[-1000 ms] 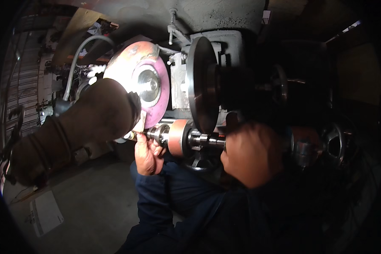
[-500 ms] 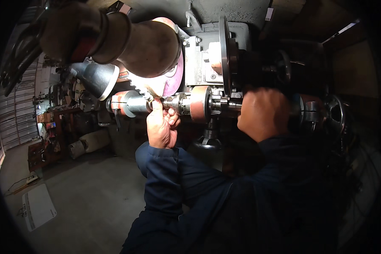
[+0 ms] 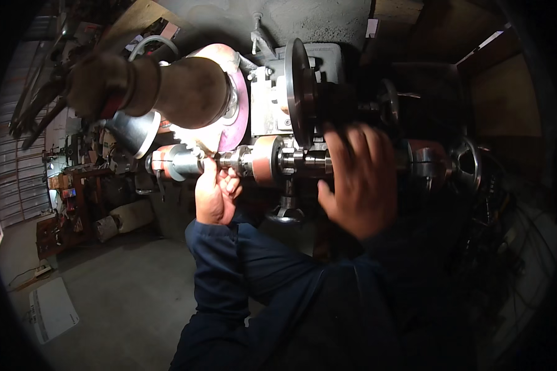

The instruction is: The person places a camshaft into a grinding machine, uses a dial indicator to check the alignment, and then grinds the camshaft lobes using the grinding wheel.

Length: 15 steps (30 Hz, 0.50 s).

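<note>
A shiny stepped metal shaft [image 3: 315,161] lies crosswise on a grinding machine, between an orange-and-grey holder [image 3: 181,162] on the left and a similar holder [image 3: 428,162] on the right. My left hand [image 3: 216,199] is closed on the shaft near its left end, thumb up and fingers curled below. An orange ring-shaped part [image 3: 267,161] surrounds the middle of the shaft. My right hand [image 3: 364,185] is slightly blurred, fingers apart, in front of the shaft's right part, which it hides; whether it touches the metal I cannot tell.
Behind the shaft stand a pink grinding wheel [image 3: 242,105] and a thin dark disc [image 3: 298,93]. A dark rounded housing [image 3: 192,93] overhangs at upper left. Handwheels sit below the shaft [image 3: 286,215] and at far right [image 3: 468,164]. A white board [image 3: 54,309] lies on the floor.
My right hand has gone from closed around the shaft's right part to fingers spread. My left hand stays at the left end. The whole view has shifted, moving the machine leftward in the picture.
</note>
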Each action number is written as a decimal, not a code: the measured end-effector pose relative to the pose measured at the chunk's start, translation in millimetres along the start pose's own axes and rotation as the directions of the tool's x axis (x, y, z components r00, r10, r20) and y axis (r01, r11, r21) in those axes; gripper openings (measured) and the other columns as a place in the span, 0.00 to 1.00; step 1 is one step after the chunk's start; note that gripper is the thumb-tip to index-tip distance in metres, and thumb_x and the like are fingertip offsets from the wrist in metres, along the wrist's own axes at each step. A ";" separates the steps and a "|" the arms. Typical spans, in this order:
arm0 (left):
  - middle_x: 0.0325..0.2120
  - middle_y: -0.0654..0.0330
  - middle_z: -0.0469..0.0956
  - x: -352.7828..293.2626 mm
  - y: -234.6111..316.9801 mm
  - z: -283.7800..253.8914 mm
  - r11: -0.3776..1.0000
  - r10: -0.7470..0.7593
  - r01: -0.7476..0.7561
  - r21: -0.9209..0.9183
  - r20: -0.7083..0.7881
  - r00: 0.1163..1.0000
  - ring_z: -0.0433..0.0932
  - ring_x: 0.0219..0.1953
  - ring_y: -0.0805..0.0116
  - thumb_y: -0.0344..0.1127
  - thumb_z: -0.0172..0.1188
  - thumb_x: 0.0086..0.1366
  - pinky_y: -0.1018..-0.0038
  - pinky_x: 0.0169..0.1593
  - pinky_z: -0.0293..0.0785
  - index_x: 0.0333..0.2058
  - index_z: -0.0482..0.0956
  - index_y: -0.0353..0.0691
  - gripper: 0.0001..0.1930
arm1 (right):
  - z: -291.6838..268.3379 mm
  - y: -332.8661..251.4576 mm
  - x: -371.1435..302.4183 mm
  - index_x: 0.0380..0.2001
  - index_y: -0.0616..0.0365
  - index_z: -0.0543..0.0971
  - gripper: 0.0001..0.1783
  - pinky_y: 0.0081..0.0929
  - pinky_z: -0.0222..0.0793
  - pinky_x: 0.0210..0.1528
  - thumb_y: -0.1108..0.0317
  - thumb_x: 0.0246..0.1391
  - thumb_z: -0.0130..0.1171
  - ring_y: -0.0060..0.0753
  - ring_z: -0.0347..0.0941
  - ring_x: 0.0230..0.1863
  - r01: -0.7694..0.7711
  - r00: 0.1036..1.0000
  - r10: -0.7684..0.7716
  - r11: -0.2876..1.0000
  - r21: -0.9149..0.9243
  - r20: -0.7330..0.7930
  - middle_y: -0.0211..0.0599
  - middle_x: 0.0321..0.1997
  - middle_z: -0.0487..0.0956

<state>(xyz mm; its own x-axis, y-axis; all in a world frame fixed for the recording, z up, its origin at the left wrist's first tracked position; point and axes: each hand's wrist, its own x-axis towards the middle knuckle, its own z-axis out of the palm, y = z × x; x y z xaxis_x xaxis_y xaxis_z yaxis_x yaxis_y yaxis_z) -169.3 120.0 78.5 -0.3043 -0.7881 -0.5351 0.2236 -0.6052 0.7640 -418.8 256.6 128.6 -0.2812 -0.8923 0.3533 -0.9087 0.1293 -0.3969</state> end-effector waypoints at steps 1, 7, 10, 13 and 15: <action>0.25 0.62 0.71 -4.4 1.9 0.8 0.999 -0.005 0.005 0.046 -0.019 1.000 0.64 0.19 0.76 0.57 0.41 0.74 0.78 0.22 0.58 0.38 0.69 0.42 0.22 | -4.8 -0.3 -15.1 0.50 0.56 0.75 0.31 0.47 0.68 0.56 0.66 0.38 0.68 0.49 0.72 0.51 0.006 1.000 -0.004 0.994 0.110 -0.012 0.45 0.47 0.74; 0.16 0.66 0.68 -6.9 -6.3 7.0 0.993 -0.041 0.057 0.104 -0.149 0.988 0.61 0.12 0.76 0.62 0.39 0.73 0.79 0.20 0.56 0.29 0.69 0.46 0.26 | 4.3 13.7 -101.0 0.44 0.55 0.78 0.20 0.41 0.76 0.49 0.71 0.42 0.61 0.40 0.75 0.47 0.033 0.981 0.019 0.964 0.263 -0.193 0.37 0.41 0.78; 0.17 0.65 0.71 -6.1 -10.0 0.2 0.997 -0.025 0.034 0.063 -0.137 0.990 0.63 0.13 0.76 0.62 0.40 0.73 0.79 0.20 0.56 0.29 0.70 0.46 0.26 | 10.8 20.8 -101.5 0.42 0.56 0.79 0.18 0.38 0.77 0.46 0.74 0.42 0.61 0.39 0.75 0.45 0.029 0.983 0.021 0.961 0.274 -0.181 0.36 0.39 0.77; 0.17 0.64 0.72 -6.3 -7.9 1.3 0.999 -0.033 0.034 0.012 -0.105 0.994 0.64 0.13 0.76 0.61 0.40 0.73 0.80 0.20 0.56 0.29 0.71 0.45 0.26 | 12.2 25.6 -88.7 0.38 0.56 0.80 0.15 0.35 0.77 0.44 0.74 0.43 0.60 0.38 0.76 0.44 0.046 0.981 0.005 0.964 0.261 -0.193 0.35 0.37 0.78; 0.17 0.64 0.72 -4.5 -8.4 2.0 0.999 -0.024 0.027 0.020 -0.109 0.994 0.64 0.13 0.77 0.61 0.40 0.73 0.80 0.20 0.57 0.28 0.71 0.45 0.26 | 10.5 24.9 -77.4 0.37 0.56 0.80 0.14 0.34 0.77 0.42 0.74 0.43 0.60 0.37 0.76 0.44 0.056 0.979 -0.004 0.967 0.249 -0.205 0.34 0.36 0.78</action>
<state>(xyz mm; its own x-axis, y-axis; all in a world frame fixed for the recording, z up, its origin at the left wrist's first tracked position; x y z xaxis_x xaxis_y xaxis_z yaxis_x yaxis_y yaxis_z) -171.6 128.8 75.2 -0.2072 -0.7807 -0.5895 0.1973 -0.6235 0.7565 -416.4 324.3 82.5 -0.3345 -0.7852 0.5212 -0.8177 -0.0332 -0.5747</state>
